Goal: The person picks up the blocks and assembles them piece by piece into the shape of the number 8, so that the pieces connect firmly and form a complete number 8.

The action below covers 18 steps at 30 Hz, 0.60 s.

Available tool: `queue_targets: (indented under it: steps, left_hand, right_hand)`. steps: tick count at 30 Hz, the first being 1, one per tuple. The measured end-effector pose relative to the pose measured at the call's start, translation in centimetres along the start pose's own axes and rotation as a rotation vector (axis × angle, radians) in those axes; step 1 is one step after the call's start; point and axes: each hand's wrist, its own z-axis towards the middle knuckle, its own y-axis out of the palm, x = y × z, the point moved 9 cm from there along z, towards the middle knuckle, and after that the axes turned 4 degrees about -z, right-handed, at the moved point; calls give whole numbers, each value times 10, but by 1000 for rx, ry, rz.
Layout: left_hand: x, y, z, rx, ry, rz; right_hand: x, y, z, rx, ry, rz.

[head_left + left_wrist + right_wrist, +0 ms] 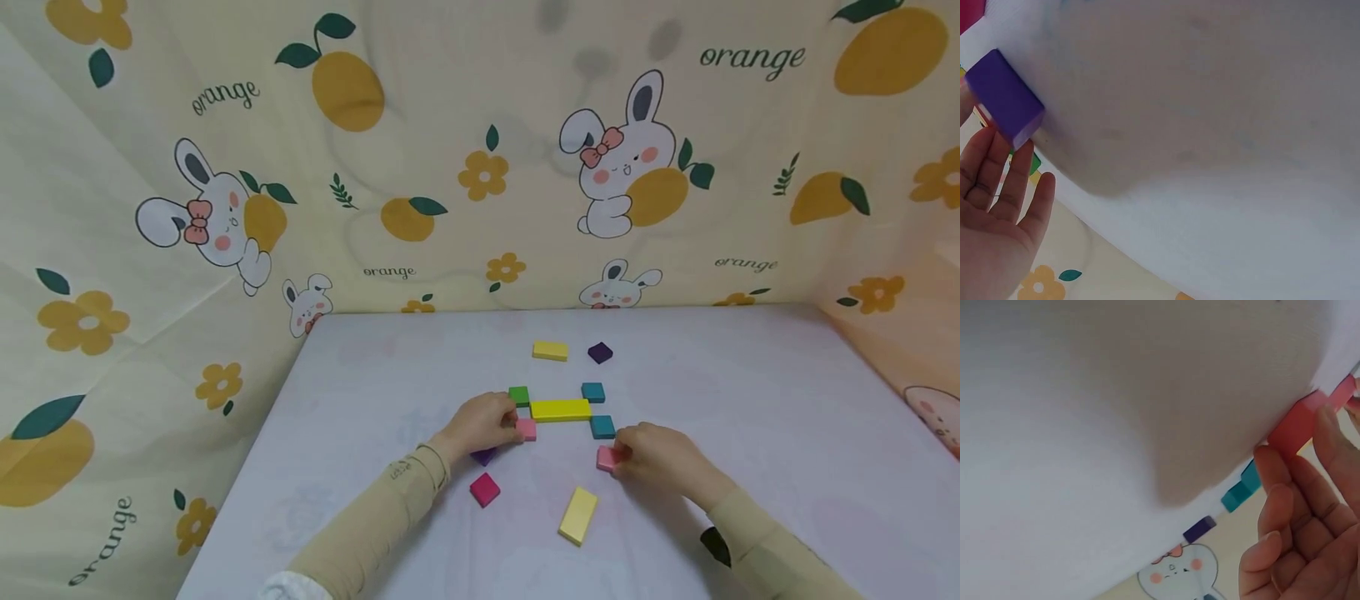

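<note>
In the head view my left hand grips a pink block at its fingertips, just below a green block. In the left wrist view a purple block hides much of that grip. My right hand pinches another pink block between thumb and fingers, low over the table. It is just below a teal block. A long yellow block lies between the green block and the teal ones, with a second teal block at its upper right.
Further back lie a pale yellow block and a dark purple block. Nearer are a crimson block and a tilted pale yellow block. A black object shows by the right sleeve. Printed cloth hangs behind the white table.
</note>
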Motion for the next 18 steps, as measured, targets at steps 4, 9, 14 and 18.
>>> queue_targets:
  steps: [4, 9, 14, 18]
  left_hand:
    - [1, 2, 0, -4, 20, 51]
    - [3, 4, -1, -1, 51, 95]
    - [6, 2, -3, 5, 81, 102]
    - [6, 2, -6, -4, 85, 99]
  right_hand:
    - [-3, -1, 4, 20, 10, -9]
    - [-5, -2, 6, 35, 12, -16]
    - [-6, -2, 7, 42, 9, -28]
    - [-7, -2, 7, 44, 15, -36]
